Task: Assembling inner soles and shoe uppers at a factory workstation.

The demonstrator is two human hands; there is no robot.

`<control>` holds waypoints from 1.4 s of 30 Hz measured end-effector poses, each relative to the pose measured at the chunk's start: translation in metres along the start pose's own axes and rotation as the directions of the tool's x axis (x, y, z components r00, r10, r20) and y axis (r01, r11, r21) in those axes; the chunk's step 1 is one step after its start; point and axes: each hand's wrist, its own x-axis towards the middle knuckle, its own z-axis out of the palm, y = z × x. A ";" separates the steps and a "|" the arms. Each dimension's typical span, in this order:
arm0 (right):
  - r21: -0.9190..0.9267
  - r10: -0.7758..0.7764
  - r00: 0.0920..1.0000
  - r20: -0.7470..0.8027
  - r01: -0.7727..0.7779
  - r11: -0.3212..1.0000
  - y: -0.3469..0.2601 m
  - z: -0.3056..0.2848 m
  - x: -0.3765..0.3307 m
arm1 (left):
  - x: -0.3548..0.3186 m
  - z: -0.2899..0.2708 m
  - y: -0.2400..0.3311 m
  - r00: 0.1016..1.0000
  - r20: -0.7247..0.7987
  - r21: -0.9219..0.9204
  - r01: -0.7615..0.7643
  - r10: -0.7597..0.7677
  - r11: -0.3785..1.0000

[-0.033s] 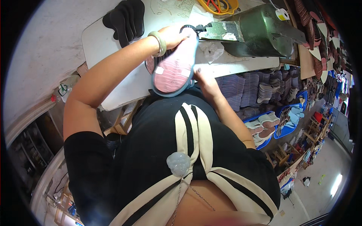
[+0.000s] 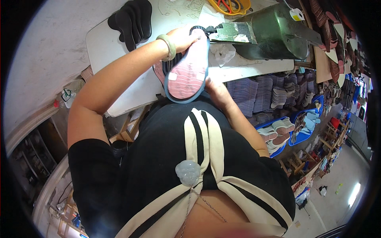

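A pink shoe sole [image 2: 185, 81] with a wavy pattern and a blue-grey rim tilts toward me, its narrow end up under the working end of a green sewing machine [image 2: 274, 33]. My left hand [image 2: 181, 39], a pale bangle on its wrist, grips the narrow end beside the machine, with the thumb on the pink face. At the wide end, my right hand [image 2: 217, 92] holds the right rim, thumb showing and the other fingers mostly hidden. Partly behind the sole, more dark and pink pieces [image 2: 159, 71] lie on the white table [image 2: 131, 93].
Black soles [image 2: 133, 23] lie overlapped at the table's far left. A yellow basket [image 2: 230, 7] stands at the back, near crumpled clear plastic [image 2: 223, 53]. Stacks of grey soles [image 2: 256, 93] and blue crates [image 2: 303, 127] of soles fill the right side.
The sole's wide end has swung slightly to the right, and my right hand has shifted a little with it. My left hand stays at the narrow end.
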 end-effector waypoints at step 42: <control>0.043 0.010 0.975 -0.222 -0.001 0.999 -0.047 0.022 0.094 | 0.062 -0.036 -0.037 0.905 0.365 -0.008 -0.230 0.217 0.973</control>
